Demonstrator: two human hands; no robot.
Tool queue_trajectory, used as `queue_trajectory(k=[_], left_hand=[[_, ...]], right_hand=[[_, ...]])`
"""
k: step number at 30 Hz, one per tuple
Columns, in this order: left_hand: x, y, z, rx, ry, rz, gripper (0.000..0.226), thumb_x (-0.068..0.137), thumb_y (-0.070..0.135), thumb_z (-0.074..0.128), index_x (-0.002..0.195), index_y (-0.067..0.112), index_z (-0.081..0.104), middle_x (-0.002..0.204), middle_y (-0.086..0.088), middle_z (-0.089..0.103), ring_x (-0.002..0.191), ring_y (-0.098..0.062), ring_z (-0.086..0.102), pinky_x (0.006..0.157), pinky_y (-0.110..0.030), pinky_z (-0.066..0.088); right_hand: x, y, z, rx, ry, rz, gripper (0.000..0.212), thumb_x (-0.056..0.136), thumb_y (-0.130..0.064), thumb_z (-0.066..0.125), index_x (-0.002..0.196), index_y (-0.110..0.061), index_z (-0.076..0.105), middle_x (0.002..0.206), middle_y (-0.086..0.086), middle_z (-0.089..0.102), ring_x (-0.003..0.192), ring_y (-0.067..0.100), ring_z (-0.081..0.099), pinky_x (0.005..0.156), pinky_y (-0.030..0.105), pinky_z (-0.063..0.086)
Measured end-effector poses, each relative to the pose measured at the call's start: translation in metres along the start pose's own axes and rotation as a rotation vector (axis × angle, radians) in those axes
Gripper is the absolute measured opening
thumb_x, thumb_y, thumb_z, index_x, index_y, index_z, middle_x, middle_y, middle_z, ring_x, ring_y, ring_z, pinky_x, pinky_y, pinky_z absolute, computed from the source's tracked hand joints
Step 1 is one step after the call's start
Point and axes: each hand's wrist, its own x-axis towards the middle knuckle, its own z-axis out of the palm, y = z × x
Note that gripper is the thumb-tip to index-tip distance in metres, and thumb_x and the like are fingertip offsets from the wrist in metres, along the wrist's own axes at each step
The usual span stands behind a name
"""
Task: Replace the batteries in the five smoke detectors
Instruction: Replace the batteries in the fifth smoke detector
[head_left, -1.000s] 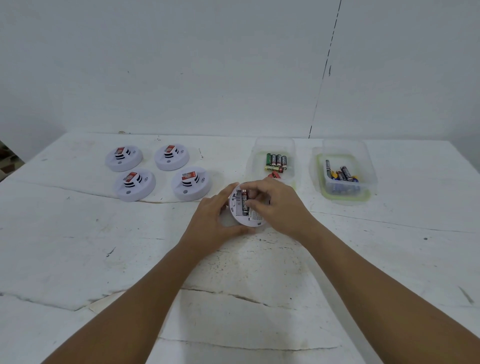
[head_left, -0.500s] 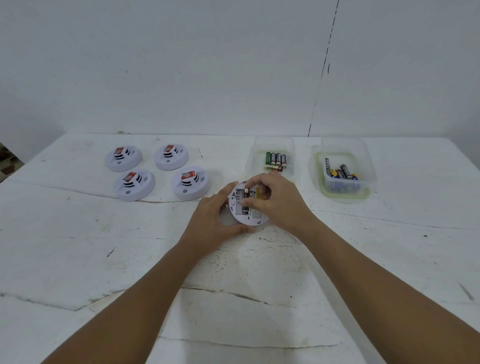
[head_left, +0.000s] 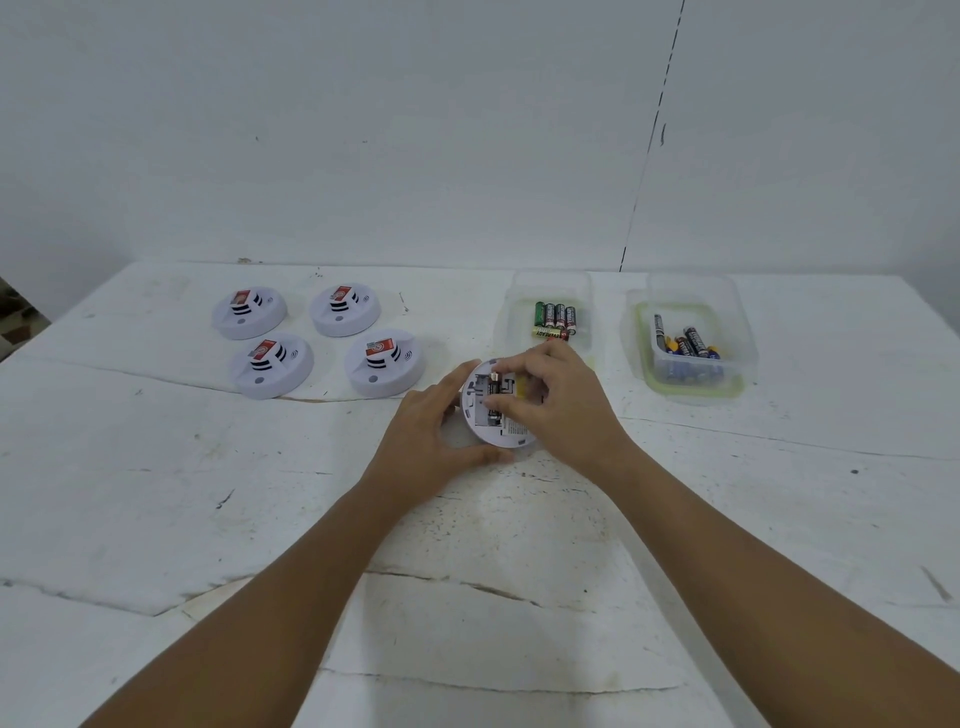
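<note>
A white smoke detector lies back side up in the middle of the table, its battery bay uncovered. My left hand cups its left rim. My right hand reaches over it, fingertips pinching a black battery that sits in the bay. Several other white smoke detectors rest face up at the back left, the nearest one just left of my hands. Part of the bay is hidden by my right fingers.
Two clear plastic tubs stand behind my hands: the left tub holds several green, black and gold batteries, the right tub holds several black and blue ones. The cracked white tabletop meets a white wall at the back.
My right fingers have shifted on the detector's back, from covering the bay to pinching the battery at its left side. My left hand keeps its grip on the rim.
</note>
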Motion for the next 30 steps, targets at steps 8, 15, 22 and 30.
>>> queue_trajectory(k=[8, 15, 22, 30], left_hand=[[0.002, -0.001, 0.001, 0.000, -0.004, 0.012, 0.093, 0.067, 0.043, 0.096, 0.146, 0.035, 0.050, 0.117, 0.021, 0.071, 0.106, -0.008, 0.067, 0.090, -0.019, 0.052], [0.002, -0.002, 0.001, 0.008, 0.006, -0.005, 0.095, 0.066, 0.046, 0.096, 0.148, 0.037, 0.048, 0.117, 0.022, 0.070, 0.105, -0.005, 0.067, 0.091, -0.020, 0.051], [0.003, -0.001, 0.001, -0.037, -0.013, 0.011, 0.091, 0.069, 0.038, 0.097, 0.146, 0.030, 0.051, 0.117, 0.013, 0.074, 0.105, -0.013, 0.071, 0.092, -0.028, 0.056], [0.001, 0.001, 0.001, -0.034, 0.014, 0.024, 0.091, 0.067, 0.036, 0.097, 0.146, 0.023, 0.052, 0.112, 0.017, 0.074, 0.098, -0.001, 0.068, 0.083, -0.008, 0.047]], right_hand=[[-0.005, 0.006, 0.003, -0.014, 0.031, -0.054, 0.030, 0.084, -0.027, 0.086, 0.113, -0.024, 0.075, 0.106, -0.005, 0.053, 0.084, 0.009, 0.057, 0.080, 0.012, 0.046], [-0.005, 0.007, 0.003, -0.016, 0.015, -0.039, 0.024, 0.087, -0.022, 0.083, 0.110, -0.023, 0.076, 0.103, -0.012, 0.054, 0.086, 0.008, 0.061, 0.082, 0.015, 0.049], [-0.004, 0.009, 0.004, -0.074, -0.009, -0.089, 0.024, 0.089, -0.022, 0.081, 0.112, -0.020, 0.075, 0.101, -0.008, 0.051, 0.085, 0.009, 0.055, 0.077, 0.013, 0.046], [-0.010, 0.012, 0.009, -0.289, 0.033, -0.283, 0.023, 0.095, -0.026, 0.075, 0.113, -0.012, 0.074, 0.103, 0.002, 0.055, 0.085, 0.013, 0.055, 0.071, 0.024, 0.050]])
